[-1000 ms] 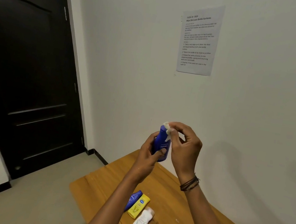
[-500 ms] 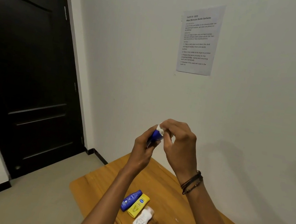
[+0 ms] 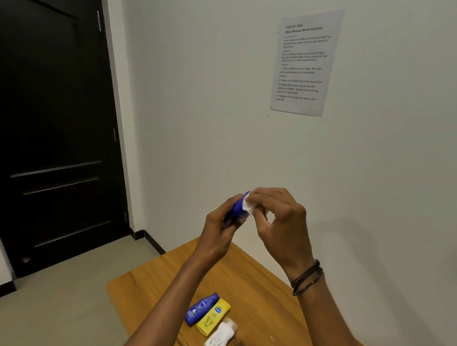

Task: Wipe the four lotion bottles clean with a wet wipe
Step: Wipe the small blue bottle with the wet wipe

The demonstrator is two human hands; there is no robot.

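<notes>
The left hand point(image 3: 220, 226) is gripping the blue bottle point(image 3: 234, 212), its top end angled up-right into the right hand point(image 3: 280, 225), which is pinching the wet wipe point(image 3: 249, 205) against it.

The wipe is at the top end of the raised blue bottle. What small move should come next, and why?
Probably slide the wet wipe down the side of the blue bottle. The right hand pinches the wipe against only the top end, and the left hand grips the lower body, so most of its surface is not under the wipe.
</notes>
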